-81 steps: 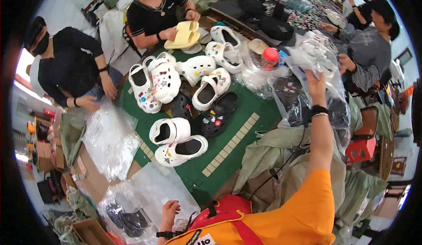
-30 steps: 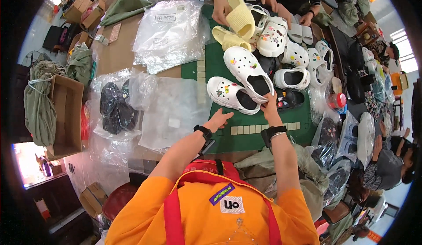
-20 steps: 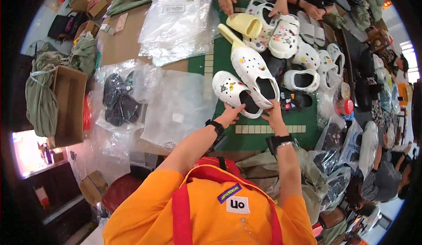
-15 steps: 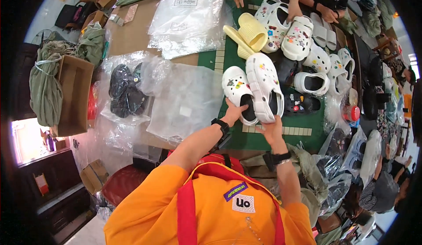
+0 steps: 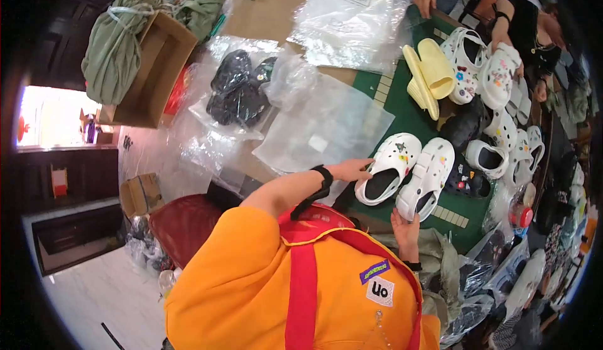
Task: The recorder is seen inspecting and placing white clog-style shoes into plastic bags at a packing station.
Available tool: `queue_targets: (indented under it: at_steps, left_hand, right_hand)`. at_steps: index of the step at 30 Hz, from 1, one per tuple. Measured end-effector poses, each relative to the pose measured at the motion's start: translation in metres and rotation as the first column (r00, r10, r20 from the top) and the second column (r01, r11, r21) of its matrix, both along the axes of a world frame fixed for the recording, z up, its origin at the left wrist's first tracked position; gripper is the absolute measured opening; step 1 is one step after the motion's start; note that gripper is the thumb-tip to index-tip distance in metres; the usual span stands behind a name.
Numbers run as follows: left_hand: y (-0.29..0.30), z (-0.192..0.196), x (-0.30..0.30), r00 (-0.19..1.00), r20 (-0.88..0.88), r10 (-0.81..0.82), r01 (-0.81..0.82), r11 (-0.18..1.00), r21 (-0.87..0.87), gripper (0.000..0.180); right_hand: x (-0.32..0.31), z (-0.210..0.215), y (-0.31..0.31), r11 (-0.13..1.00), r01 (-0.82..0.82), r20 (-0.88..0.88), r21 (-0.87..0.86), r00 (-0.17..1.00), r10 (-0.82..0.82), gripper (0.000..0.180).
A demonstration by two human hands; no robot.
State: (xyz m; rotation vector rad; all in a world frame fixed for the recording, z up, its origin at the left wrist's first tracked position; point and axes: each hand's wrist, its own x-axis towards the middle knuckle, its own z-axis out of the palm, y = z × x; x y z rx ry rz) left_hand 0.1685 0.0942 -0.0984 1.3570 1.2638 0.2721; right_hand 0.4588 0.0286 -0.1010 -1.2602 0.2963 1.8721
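A pair of white clogs with small coloured charms is at the near edge of the green-topped table (image 5: pixel 386 114). My left hand (image 5: pixel 350 170) has its fingers on the side of the left clog (image 5: pixel 402 152), near the heel. My right hand (image 5: pixel 405 226) grips the heel of the right clog (image 5: pixel 438 161), which tilts onto its side. Just beyond the right clog sits a black clog (image 5: pixel 468 180) with charms. To the left, a clear plastic bag (image 5: pixel 333 121) lies flat, beside black clogs (image 5: pixel 239 92) wrapped in plastic.
Yellow slides (image 5: pixel 436 70) and more white clogs (image 5: pixel 500 133) stand at the far right. Across the table a co-worker's hand (image 5: pixel 502 33) is at a charm-covered clog (image 5: pixel 500 77). Clear bags (image 5: pixel 352 20) are stacked at the back; an open cardboard box (image 5: pixel 157 67) stands left.
My view has swung left, so the table appears further right. Both clogs have come lower and nearer to me, and the right one has tipped sideways. My left forearm now reaches more sideways.
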Motion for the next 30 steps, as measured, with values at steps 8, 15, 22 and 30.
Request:
queue_targets:
  at_steps: [8,15,22,30]
  left_hand:
    - [-0.079,-0.013,-0.151,0.196,-0.744,0.638,-0.082,0.767,0.636,0.052]
    - [-0.093,0.007,-0.208,0.372,-0.822,0.430,-0.511,0.835,0.205,0.034]
    - [-0.047,0.113,-0.183,0.901,-0.168,0.401,-0.392,0.916,0.083,0.030]
    - [-0.007,0.167,-0.111,0.709,0.469,0.526,-0.540,0.833,-0.118,0.024]
  right_hand:
    - [0.008,0.044,-0.004,0.939,-0.333,0.632,-0.081,0.712,0.307,0.074]
    - [0.012,0.077,-0.002,0.941,-0.331,0.761,0.066,0.626,0.167,0.069]
    - [-0.053,0.097,0.019,0.551,-0.763,0.868,0.338,0.479,0.130,0.043]
    - [-0.198,0.146,0.033,0.016,-0.929,0.907,0.369,0.363,0.212,0.071]
